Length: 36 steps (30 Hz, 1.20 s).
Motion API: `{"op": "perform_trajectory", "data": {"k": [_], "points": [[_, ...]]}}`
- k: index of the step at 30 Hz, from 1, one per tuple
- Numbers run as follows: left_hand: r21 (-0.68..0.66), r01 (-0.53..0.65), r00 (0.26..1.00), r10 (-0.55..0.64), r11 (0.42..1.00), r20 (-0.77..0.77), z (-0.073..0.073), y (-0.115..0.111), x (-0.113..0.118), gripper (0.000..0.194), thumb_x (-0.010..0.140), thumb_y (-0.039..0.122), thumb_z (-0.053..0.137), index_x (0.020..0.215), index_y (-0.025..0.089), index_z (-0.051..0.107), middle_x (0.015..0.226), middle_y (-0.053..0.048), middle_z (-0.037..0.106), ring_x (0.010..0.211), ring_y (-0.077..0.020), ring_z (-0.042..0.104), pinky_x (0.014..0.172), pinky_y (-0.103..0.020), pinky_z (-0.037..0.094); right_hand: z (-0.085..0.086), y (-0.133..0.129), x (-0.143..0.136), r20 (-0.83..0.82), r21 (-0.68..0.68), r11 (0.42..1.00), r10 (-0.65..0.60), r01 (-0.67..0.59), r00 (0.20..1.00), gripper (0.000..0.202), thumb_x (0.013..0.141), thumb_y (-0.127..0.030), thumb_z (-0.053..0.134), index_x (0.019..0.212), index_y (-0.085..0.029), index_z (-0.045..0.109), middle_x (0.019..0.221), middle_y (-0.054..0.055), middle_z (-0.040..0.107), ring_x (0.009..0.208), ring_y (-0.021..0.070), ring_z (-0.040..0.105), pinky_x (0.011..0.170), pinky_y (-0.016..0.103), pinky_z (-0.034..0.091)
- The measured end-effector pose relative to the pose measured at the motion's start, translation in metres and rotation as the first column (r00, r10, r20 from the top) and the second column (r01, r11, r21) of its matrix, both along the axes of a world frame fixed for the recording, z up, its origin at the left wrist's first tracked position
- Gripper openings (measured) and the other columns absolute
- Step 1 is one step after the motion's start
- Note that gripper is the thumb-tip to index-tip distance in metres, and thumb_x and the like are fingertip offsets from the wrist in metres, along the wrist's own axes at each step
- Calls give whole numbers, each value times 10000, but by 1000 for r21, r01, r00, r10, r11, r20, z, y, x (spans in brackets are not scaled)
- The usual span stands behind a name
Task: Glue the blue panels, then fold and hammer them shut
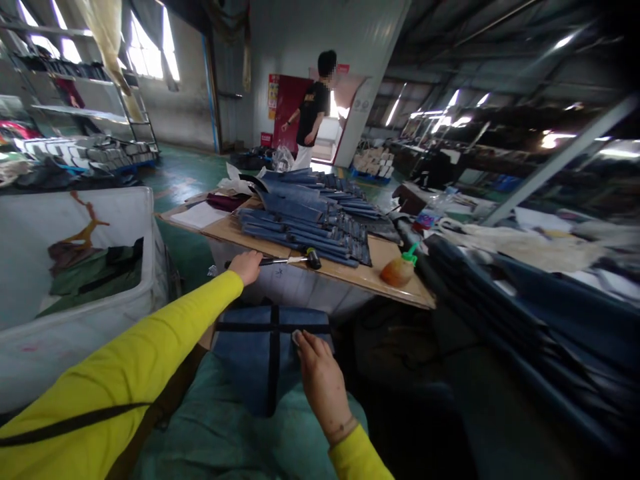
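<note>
My left hand (245, 267) is wrapped round the dark grip of a hammer (300, 259), whose shaft is light and whose head is black. The hammer lies level along the near edge of the cardboard-topped table. In my lap rests a blue fabric piece (250, 357) crossed by black straps. Over its right side, my right hand (323, 377) is closed in a pinch, with a small pale round thing (296, 337) at the fingertips; its kind is not clear.
Stacked blue fabric pieces (310, 213) cover much of the cardboard (395, 293). A squeeze bottle (399, 270) with a green spout stands at right. A white bin (150, 267) with cloth is at left, dark blue fabric (540, 300) at right. A person (313, 110) stands behind.
</note>
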<state>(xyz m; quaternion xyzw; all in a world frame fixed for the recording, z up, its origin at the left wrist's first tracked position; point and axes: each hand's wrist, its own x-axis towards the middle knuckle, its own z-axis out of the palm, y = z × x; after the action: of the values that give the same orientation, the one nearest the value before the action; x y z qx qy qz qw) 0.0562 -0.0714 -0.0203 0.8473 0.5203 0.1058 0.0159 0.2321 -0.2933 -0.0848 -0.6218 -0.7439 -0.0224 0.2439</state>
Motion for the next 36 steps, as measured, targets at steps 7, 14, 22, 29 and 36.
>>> {"op": "perform_trajectory", "data": {"k": [7, 14, 22, 29, 36], "points": [[-122, 68, 995, -59, 990, 80, -7, -48, -14, 274, 883, 430, 451, 946, 194, 575, 852, -38, 643, 807, -184, 610, 688, -241, 428, -1, -7, 7, -26, -30, 999, 24, -24, 999, 365, 886, -111, 418, 1232, -162, 522, 1163, 103, 571, 1078, 201, 506, 899, 346, 482], [-500, 148, 925, 59, 853, 375, -5, -167, -103, 394, 880, 506, 393, 954, 183, 605, 921, -9, 640, 869, -179, 584, 767, -234, 433, -9, -24, 15, -32, -18, 998, 56, -56, 998, 422, 871, -76, 386, 1272, -165, 485, 1208, 112, 547, 1086, 209, 508, 919, 378, 475], [-700, 73, 819, 358, 710, 448, -1, -220, -107, 505, 871, 590, 281, 968, 206, 594, 649, 7, 493, 585, -135, 450, 527, -212, 387, -12, -24, 16, -81, -9, 998, 59, -59, 995, 424, 881, -90, 387, 1289, -176, 465, 1209, 105, 543, 1097, 206, 503, 940, 373, 458], [-778, 118, 829, 370, 617, 419, -15, -217, -99, 522, 849, 623, 308, 879, 169, 563, 630, 25, 415, 581, -118, 401, 528, -209, 346, -9, -28, 16, -79, -31, 998, 47, -49, 996, 437, 873, -69, 403, 1295, -169, 457, 1221, 97, 532, 1103, 205, 484, 955, 368, 442], [-774, 60, 817, 414, 631, 401, 0, -212, -96, 581, 789, 687, 319, 909, 174, 564, 625, 26, 410, 570, -120, 395, 493, -200, 344, -9, -28, 15, -99, -36, 999, 37, -40, 994, 428, 882, -72, 389, 1294, -162, 459, 1209, 102, 537, 1094, 203, 485, 952, 368, 442]]}}
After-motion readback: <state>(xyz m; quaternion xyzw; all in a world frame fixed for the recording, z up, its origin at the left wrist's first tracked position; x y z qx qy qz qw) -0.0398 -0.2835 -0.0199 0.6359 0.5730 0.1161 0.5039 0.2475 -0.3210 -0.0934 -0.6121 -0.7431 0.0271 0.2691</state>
